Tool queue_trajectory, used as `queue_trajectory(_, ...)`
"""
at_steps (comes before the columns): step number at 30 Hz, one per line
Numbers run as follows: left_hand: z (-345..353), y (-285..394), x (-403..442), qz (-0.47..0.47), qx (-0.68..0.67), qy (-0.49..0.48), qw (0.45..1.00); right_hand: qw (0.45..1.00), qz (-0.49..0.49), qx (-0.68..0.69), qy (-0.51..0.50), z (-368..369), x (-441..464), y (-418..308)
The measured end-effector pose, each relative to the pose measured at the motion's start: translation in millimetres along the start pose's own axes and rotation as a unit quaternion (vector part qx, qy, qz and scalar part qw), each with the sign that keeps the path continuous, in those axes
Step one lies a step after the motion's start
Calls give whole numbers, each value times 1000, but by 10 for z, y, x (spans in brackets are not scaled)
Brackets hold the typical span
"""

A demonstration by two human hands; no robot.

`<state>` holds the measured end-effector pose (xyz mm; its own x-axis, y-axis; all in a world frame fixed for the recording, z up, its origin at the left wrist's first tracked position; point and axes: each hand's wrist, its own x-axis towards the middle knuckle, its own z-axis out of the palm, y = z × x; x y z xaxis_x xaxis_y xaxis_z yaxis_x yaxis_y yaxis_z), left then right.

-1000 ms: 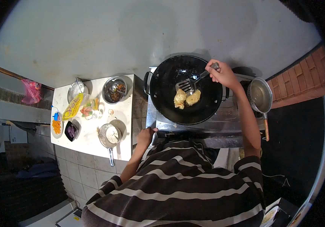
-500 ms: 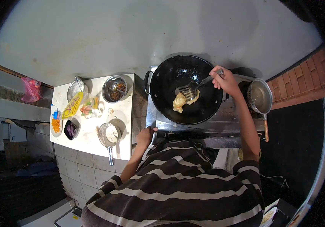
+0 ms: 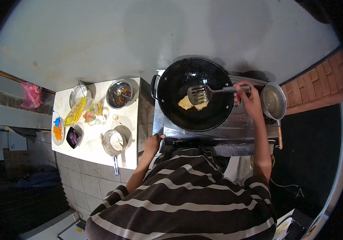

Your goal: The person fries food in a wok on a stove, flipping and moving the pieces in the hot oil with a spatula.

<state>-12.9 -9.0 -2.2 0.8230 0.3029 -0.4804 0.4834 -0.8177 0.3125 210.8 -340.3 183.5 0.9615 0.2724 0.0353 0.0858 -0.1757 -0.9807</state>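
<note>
A slotted spatula (image 3: pixel 199 95) is in my right hand (image 3: pixel 250 100), its fingers closed round the handle above the right rim of the black wok (image 3: pixel 175 116). Its flat head hangs over two pieces of pale yellow battered food (image 3: pixel 185 103) lying in the wok and partly covers them. My left hand (image 3: pixel 152 145) is curled at the front left corner of the stove (image 3: pixel 158 127), thumb toward the metal edge. Whether its fingers grip anything is hidden.
Right of the wok stands a saucepan (image 3: pixel 274 102) with a wooden handle. The white table (image 3: pixel 93 140) at left bears a metal bowl of dark food (image 3: pixel 119 94), a floury pan (image 3: pixel 114 143), a yellow packet (image 3: pixel 75 112), a black dish (image 3: pixel 74 137) and an orange-filled plate (image 3: pixel 58 134).
The spatula has turned flat and lifted off the food, its handle swinging lower. The food has flipped and spread flatter in the wok. My left hand stays put.
</note>
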Motion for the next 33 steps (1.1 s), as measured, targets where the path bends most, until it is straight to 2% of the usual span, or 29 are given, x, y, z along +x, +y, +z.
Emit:
queue_trajectory(6,64,-64,39,10,8,2,1000,1000,-14,-6,18,26,-123,-67)
queue_trajectory(8,51,-61,23,30,9,15,999,995,5,-53,81,87,-159,-161)
queue_trajectory(12,96,-87,48,32,10,19,999,984,-29,-125,125,320,-201,-275)
queue_trajectory(14,133,-125,71,31,7,20,999,977,-96,-167,89,413,-127,-202)
queue_trajectory(17,47,-55,26,6,4,5,1000,974,-144,-165,51,563,-38,-128)
queue_trajectory(22,91,-69,33,-2,-1,10,1000,977,-149,-146,-45,717,-78,-202)
queue_trajectory(26,122,-80,48,-2,-20,18,1000,981,-142,-111,-71,734,-174,-285)
queue_trajectory(28,104,-65,37,1,-24,17,1000,988,-90,-92,-91,702,-228,-337)
queue_trajectory(32,31,-20,-4,6,-31,19,999,989,-100,-103,-42,616,-328,-418)
queue_trajectory(33,37,-23,3,7,-31,18,999,985,-93,-144,10,574,-349,-413)
